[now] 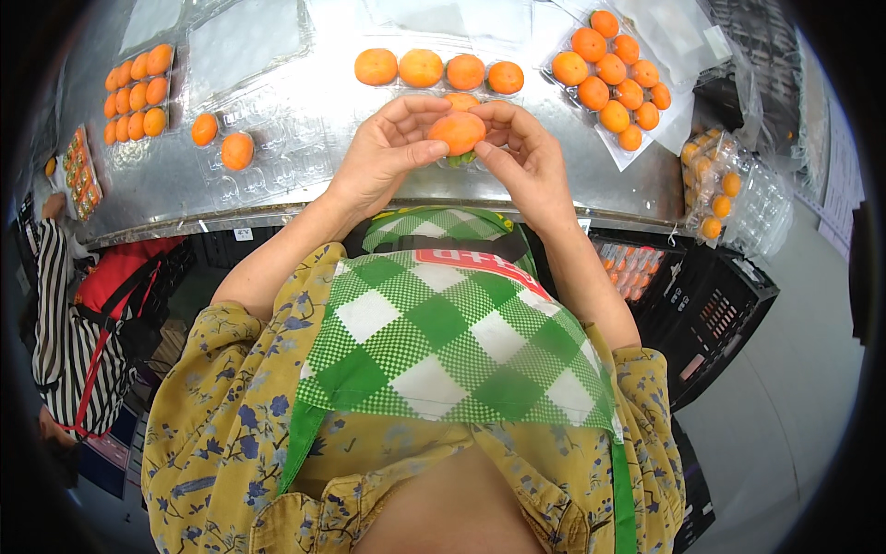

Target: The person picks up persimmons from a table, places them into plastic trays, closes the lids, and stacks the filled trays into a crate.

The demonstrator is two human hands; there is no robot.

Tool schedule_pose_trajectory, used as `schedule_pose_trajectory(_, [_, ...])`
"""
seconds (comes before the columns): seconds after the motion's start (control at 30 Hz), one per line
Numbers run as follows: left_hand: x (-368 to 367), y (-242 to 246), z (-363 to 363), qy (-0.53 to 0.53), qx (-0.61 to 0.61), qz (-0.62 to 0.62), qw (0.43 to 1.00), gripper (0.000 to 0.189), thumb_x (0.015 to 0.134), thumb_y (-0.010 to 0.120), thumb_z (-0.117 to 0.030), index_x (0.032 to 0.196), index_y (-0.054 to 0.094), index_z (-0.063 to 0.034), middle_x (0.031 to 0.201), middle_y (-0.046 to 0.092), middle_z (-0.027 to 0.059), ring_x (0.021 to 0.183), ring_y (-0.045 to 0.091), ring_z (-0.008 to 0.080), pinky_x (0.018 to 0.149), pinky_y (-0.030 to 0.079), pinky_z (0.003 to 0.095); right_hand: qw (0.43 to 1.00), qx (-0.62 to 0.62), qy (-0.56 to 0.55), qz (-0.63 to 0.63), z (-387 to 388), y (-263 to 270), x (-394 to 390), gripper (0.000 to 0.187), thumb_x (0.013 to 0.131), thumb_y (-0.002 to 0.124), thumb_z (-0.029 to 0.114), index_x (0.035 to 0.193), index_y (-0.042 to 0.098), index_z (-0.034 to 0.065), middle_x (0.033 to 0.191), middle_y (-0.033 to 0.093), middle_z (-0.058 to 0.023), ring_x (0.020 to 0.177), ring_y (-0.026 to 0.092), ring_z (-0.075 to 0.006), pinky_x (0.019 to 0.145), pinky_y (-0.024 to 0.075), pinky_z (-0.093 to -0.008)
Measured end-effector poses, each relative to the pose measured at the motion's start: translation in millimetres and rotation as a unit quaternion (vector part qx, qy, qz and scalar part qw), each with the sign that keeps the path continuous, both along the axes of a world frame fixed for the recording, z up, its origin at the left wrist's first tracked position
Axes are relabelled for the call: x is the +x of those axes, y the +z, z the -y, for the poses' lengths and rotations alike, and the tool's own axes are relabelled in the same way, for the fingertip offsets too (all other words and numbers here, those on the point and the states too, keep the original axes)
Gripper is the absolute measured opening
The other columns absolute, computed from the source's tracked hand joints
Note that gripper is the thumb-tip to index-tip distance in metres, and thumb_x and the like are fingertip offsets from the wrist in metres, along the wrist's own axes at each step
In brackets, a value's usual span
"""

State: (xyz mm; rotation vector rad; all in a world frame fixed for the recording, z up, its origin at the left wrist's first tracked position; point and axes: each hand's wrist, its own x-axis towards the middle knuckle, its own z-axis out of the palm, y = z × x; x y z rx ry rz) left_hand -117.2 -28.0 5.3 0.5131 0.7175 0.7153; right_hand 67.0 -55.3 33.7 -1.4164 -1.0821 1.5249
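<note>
Between my left hand and my right hand, an orange persimmon with green leaves at its base is gripped by the fingertips of both. Just beyond it, a row of persimmons sits in a clear plastic tray, and more fruit there is partly hidden by my hands. To the left, another clear tray has mostly bare hollows, with a persimmon and one more at its left end. A filled tray of persimmons lies at the right on white sheeting.
Filled persimmon trays stand at the left of the metal table. At the right edge are a tilted pack of orange fruit and stacked clear trays. Black crates stand below. A co-worker in striped sleeves is at far left.
</note>
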Motion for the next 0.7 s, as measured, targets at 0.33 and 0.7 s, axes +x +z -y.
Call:
schedule_pose_trajectory(0.33, [7, 11, 2, 0.043, 0.214, -0.102, 0.971, 0.049, 0.073, 0.071, -0.002, 0.117, 0.05, -0.0018, 0.116, 0.056, 0.0109, 0.106, 0.055, 0.0193, 0.091, 0.045, 0.0334, 0.995, -0.019, -0.02, -0.094, 0, 10, 0, 0.038, 0.08, 0.06, 0.003, 0.116, 0.05, -0.0021, 0.105, 0.058, -0.0065, 0.092, 0.057, -0.0135, 0.083, 0.0453, -0.027])
schedule_pose_trajectory(0.7, [22, 27, -1, 0.04, 0.559, -0.301, 0.772, 0.064, 0.067, 0.066, 0.003, 0.126, 0.045, -0.0068, 0.125, 0.048, 0.012, 0.111, 0.05, 0.0277, 0.092, 0.042, 0.0354, 0.997, 0.054, -0.019, 0.051, 7, 1, 7, 0.059, 0.068, 0.073, 0.011, 0.119, 0.046, 0.002, 0.108, 0.057, -0.0097, 0.1, 0.056, -0.017, 0.082, 0.0473, -0.0306])
